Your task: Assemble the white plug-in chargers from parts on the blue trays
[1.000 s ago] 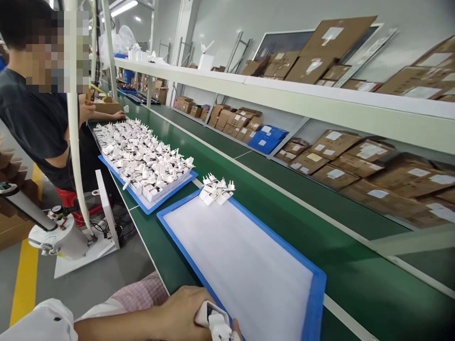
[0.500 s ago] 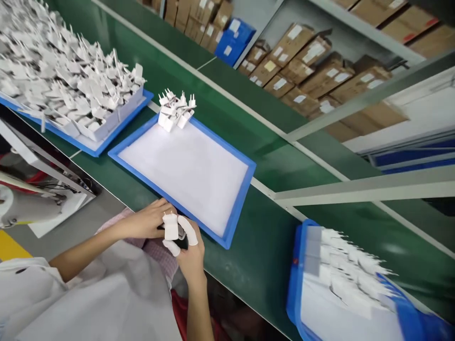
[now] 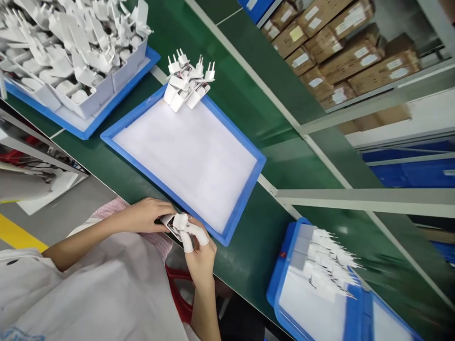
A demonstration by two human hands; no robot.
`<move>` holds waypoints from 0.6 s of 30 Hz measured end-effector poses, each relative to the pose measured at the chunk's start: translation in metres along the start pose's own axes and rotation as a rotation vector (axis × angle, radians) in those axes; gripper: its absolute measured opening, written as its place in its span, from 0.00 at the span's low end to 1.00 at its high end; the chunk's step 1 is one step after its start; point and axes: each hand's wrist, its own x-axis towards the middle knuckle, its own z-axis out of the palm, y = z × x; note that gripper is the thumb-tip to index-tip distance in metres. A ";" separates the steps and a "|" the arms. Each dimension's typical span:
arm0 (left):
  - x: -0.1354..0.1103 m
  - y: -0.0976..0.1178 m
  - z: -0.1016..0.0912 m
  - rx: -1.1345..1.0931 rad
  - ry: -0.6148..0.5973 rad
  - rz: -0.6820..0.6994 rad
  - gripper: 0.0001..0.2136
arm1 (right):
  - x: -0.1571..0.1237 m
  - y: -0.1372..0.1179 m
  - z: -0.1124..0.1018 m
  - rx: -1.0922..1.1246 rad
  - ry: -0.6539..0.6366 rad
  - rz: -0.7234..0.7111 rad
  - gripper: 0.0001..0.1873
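Note:
Near the bench's front edge, my left hand (image 3: 151, 215) grips one end of an opened white plug adapter (image 3: 169, 224), its inside parts partly showing. My right hand (image 3: 202, 258) has white finger cots on two fingers and pinches the adapter's other piece from the right. The fingers hide much of the adapter. Just beyond both hands lies a blue-rimmed tray (image 3: 133, 163) with a white lining. A small cluster of white plug adapters (image 3: 188, 83), pins up, stands at its far left corner.
On the left, another blue tray (image 3: 87, 130) carries a big heap of white plug parts (image 3: 71, 52). To the right a blue bin (image 3: 280, 279) holds rows of white adapters (image 3: 327, 263). Metal frame bars (image 3: 355, 199) cross the right side; cardboard boxes (image 3: 323, 42) fill the shelf behind.
The view has shifted and turned slightly. Between my hands the adapter has tilted, so its pins no longer point up and its open side shows. Both hands stay close together.

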 end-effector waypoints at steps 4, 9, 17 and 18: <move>0.001 0.000 0.002 0.003 0.030 -0.007 0.09 | -0.009 -0.008 -0.009 -0.231 -0.020 -0.079 0.17; 0.000 -0.004 0.007 0.028 0.056 0.002 0.09 | -0.016 -0.015 -0.015 -0.311 -0.124 -0.019 0.24; 0.000 -0.003 0.004 0.023 0.049 0.006 0.11 | -0.005 -0.013 -0.006 -0.379 -0.155 -0.195 0.33; -0.001 -0.002 0.000 -0.001 0.029 -0.014 0.13 | -0.003 -0.012 -0.005 -0.381 -0.140 -0.226 0.32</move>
